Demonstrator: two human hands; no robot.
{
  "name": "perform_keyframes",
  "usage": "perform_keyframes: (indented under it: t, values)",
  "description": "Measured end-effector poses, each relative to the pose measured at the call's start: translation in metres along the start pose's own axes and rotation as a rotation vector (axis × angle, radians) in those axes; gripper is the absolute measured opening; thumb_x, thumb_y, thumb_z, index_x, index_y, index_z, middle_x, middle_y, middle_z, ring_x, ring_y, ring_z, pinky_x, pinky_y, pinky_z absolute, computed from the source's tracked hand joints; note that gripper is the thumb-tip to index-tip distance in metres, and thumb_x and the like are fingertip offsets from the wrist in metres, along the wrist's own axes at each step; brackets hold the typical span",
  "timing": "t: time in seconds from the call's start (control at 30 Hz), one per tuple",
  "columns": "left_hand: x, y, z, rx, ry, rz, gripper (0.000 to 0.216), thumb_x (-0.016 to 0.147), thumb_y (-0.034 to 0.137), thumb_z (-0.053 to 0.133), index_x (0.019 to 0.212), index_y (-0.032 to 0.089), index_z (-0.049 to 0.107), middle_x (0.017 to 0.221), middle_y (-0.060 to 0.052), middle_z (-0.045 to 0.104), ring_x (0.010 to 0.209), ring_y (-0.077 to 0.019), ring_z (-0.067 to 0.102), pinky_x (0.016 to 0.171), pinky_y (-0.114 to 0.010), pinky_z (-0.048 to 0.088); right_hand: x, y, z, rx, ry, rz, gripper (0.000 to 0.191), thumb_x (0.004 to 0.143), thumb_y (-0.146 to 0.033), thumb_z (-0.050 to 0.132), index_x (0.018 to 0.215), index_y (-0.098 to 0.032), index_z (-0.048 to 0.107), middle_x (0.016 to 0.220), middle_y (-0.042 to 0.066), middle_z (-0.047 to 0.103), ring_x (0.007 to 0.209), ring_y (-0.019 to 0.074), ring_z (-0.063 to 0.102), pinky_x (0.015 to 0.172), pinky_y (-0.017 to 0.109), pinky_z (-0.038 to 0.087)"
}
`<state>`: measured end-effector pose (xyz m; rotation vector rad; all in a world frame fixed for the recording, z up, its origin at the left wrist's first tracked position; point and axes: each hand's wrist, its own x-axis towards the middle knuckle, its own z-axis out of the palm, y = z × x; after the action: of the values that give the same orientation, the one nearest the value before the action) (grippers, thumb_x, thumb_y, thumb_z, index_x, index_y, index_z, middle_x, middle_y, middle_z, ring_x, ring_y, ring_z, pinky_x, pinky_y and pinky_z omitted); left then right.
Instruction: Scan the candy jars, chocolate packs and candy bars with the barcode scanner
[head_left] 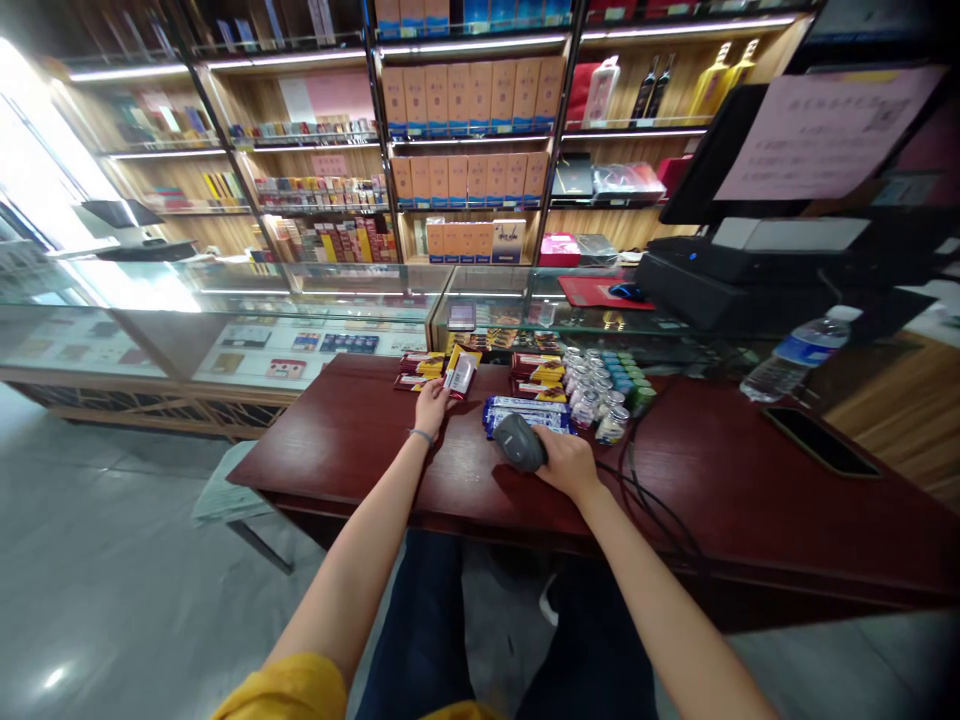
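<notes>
My left hand point(433, 408) pinches the near edge of a yellow and dark-red packaged snack point(461, 372), its white barcode side turned up. Just left of it lie similar snack packs point(417, 370) in a small pile. In my right hand point(568, 460) is a dark grey barcode scanner point(519, 442), its head pointing left toward the held pack. Partly behind the scanner are blue and white long wrappers point(525, 404). More red and yellow packs point(537, 376) lie beyond these. Beside them stand rows of small bottles point(588, 384) with white, blue and green wrapping.
The dark red wooden table point(337, 420) butts against a glass display counter point(360, 300). On the right are a water bottle point(799, 352), a phone point(821, 441) and black cables point(637, 480). A stool point(217, 490) stands at left. A monitor point(712, 160) rises at back right.
</notes>
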<state>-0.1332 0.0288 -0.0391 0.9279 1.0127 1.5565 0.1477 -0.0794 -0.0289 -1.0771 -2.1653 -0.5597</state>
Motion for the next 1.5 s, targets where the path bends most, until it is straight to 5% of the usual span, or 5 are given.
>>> perform_keyframes:
  t: [0.3, 0.47, 0.7, 1.5]
  values:
    - [0.014, 0.015, -0.010, 0.203, 0.059, 0.148, 0.039, 0.078, 0.024, 0.071, 0.116, 0.017, 0.067, 0.113, -0.008, 0.073, 0.102, -0.0211, 0.069, 0.089, -0.035, 0.057, -0.001, 0.002, -0.001, -0.007, 0.067, -0.005, 0.035, 0.084, -0.029, 0.056, 0.114, -0.012, 0.063, 0.089, 0.009, 0.077, 0.070, 0.0208, 0.070, 0.066, 0.030, 0.045]
    - [0.037, 0.057, -0.051, 0.642, 0.137, 0.388, 0.024, 0.082, 0.021, 0.065, 0.105, 0.020, 0.075, 0.108, -0.005, 0.076, 0.105, -0.0222, 0.068, 0.102, -0.035, 0.050, -0.003, 0.004, 0.000, -0.026, 0.066, 0.024, 0.036, 0.083, -0.030, 0.056, 0.113, -0.012, 0.065, 0.084, 0.009, 0.076, 0.068, 0.0210, 0.069, 0.064, 0.029, 0.044]
    - [0.048, 0.067, -0.102, 0.877, -0.047, 0.541, 0.020, 0.086, 0.020, 0.060, 0.093, 0.026, 0.078, 0.108, -0.003, 0.076, 0.115, -0.0238, 0.067, 0.108, -0.039, 0.048, -0.005, 0.005, 0.003, -0.016, 0.076, 0.050, 0.038, 0.083, -0.029, 0.055, 0.115, -0.012, 0.063, 0.089, 0.011, 0.077, 0.071, 0.0221, 0.070, 0.067, 0.030, 0.047]
    - [0.067, 0.040, -0.125, 0.995, -0.166, 0.405, 0.030, 0.075, 0.012, 0.066, 0.098, 0.027, 0.078, 0.120, -0.003, 0.074, 0.128, -0.0264, 0.060, 0.117, -0.046, 0.041, -0.004, 0.006, -0.002, -0.050, 0.110, 0.087, 0.035, 0.088, -0.033, 0.053, 0.113, -0.012, 0.065, 0.080, 0.010, 0.074, 0.067, 0.0206, 0.068, 0.068, 0.029, 0.048]
